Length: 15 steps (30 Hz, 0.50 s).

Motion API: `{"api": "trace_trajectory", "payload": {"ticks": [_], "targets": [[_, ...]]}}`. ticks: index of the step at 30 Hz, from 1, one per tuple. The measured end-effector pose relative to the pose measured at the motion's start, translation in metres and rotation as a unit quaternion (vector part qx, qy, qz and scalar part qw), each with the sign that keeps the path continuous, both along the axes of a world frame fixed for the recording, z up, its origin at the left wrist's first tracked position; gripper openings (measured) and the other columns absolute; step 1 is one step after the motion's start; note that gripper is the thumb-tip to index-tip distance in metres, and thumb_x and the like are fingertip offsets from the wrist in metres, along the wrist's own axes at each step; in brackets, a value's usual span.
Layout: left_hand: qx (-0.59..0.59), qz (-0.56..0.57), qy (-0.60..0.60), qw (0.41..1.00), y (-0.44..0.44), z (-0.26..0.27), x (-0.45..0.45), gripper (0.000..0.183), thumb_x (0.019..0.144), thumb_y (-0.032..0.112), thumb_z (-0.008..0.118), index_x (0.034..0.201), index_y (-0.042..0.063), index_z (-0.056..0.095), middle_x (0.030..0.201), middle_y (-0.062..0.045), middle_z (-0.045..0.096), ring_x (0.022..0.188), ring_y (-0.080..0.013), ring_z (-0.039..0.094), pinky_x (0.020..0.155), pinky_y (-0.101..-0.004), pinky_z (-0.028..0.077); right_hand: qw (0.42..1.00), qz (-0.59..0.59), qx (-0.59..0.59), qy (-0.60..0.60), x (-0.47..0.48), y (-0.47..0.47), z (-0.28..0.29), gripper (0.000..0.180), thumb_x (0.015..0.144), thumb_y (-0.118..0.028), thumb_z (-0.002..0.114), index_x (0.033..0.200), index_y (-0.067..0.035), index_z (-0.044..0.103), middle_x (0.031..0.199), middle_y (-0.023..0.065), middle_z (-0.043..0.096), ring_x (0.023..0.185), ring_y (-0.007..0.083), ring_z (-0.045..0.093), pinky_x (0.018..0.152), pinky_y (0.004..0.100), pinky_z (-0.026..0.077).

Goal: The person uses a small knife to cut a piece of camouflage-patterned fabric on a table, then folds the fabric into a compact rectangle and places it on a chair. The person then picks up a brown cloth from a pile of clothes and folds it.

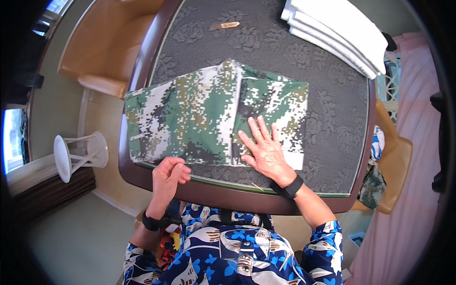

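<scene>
A folded garment (199, 117) in green, white and black digital camouflage lies across the near part of the table. Loop-like strips show at its left end, and a folded-over panel covers its right part. My right hand (265, 153) rests palm down on that panel with the fingers spread. Just off the garment's lower left edge is my left hand (169, 174), its fingers curled in and nothing visible in them. A dark band circles each wrist.
The table (335, 142) has a dark floral cover and a brown rim (221, 196). White folded cloths (335, 32) are stacked at its far right corner. A small knife-like object (228, 25) lies at the back. Tan chairs (107, 46) flank the table; a white stool (80, 156) lies tipped at left.
</scene>
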<state>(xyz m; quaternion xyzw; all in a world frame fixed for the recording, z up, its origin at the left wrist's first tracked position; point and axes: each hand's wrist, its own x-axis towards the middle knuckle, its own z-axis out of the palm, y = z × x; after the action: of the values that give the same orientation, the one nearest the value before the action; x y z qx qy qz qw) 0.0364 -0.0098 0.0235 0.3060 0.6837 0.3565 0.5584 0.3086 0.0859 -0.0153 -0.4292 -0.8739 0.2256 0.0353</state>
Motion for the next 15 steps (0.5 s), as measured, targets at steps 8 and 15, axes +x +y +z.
{"api": "trace_trajectory", "payload": {"ticks": [8, 15], "targets": [[0.111, -0.158, 0.327, 0.925, 0.03, -0.028, 0.009, 0.018, 0.075, 0.004, 0.067, 0.091, 0.004, 0.06, 0.072, -0.009, 0.058, 0.06, -0.0225, 0.059, 0.056, -0.032, 0.047, 0.999, 0.001, 0.043, 0.032, 0.004, 0.021, 0.005, 0.055, 0.08, -0.029, 0.065, 0.128, -0.008, 0.049, 0.143, 0.0162, 0.032, 0.135, 0.0335, 0.027, 0.106, 0.0565, 0.023], [0.17, -0.227, 0.41, 0.867, 0.08, -0.01, -0.005, 0.025, 0.08, 0.01, 0.062, 0.105, 0.005, 0.059, 0.103, -0.015, 0.061, 0.084, -0.0302, 0.061, 0.072, -0.0357, 0.048, 0.998, -0.002, 0.066, -0.004, -0.003, 0.056, -0.001, 0.059, 0.078, -0.027, 0.066, 0.131, -0.011, 0.045, 0.144, 0.0149, 0.031, 0.135, 0.0338, 0.024, 0.105, 0.057, 0.024]]}}
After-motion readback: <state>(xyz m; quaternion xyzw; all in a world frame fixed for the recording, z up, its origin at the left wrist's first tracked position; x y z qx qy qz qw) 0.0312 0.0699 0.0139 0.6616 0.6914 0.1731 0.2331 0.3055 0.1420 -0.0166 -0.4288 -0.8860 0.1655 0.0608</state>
